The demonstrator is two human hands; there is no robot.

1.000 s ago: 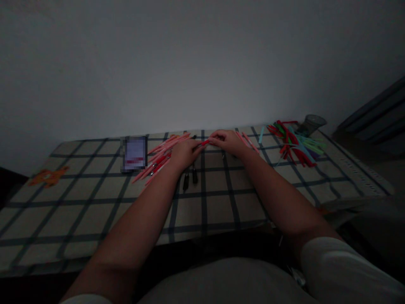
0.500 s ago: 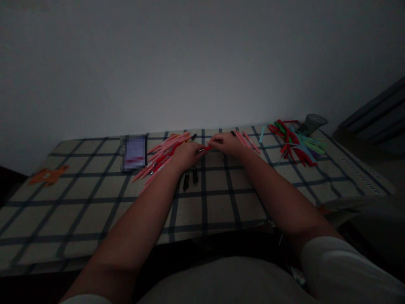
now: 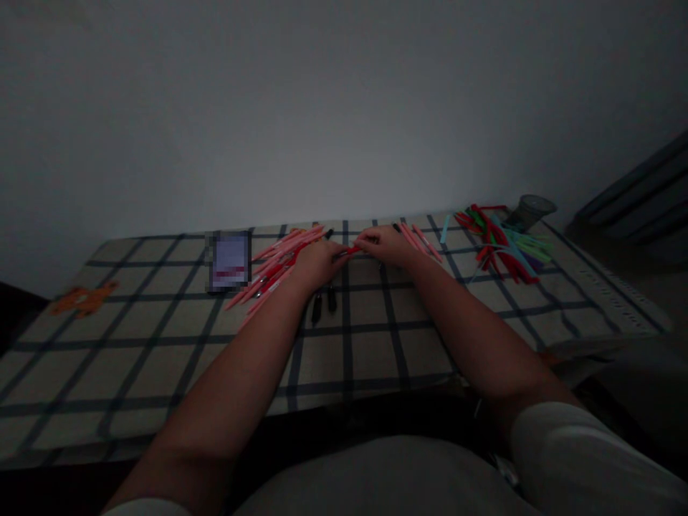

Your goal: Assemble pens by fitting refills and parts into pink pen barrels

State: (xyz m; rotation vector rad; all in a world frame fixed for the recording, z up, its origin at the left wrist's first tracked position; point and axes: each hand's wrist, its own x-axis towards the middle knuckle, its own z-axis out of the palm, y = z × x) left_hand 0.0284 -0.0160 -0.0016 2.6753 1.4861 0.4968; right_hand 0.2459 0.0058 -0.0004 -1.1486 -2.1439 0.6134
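Between my two hands runs a slim red pen-like stick (image 3: 352, 250), pinched at its left end by my left hand (image 3: 318, 261) and at its right end by my right hand (image 3: 388, 242). Both hands are closed, and the fingers cover most of the stick. A pile of pink and red pen-like sticks (image 3: 274, 259) lies beside and partly behind my left hand. Just below that hand are two small black pieces (image 3: 317, 308). Several pink sticks (image 3: 418, 238) rest on the cloth right of my right hand.
A checked cloth (image 3: 370, 344) covers the table, which meets a plain wall (image 3: 344, 107). Toward the right lie a heap of coloured strips (image 3: 499, 247) and a dark see-through cup (image 3: 531, 210). On the left are a blurred-out tablet-like screen (image 3: 231, 258) and an orange cut-out shape (image 3: 84, 298).
My hands stay almost in place, with only a slight shift of the fingers on the red stick. The view has moved a tiny bit.
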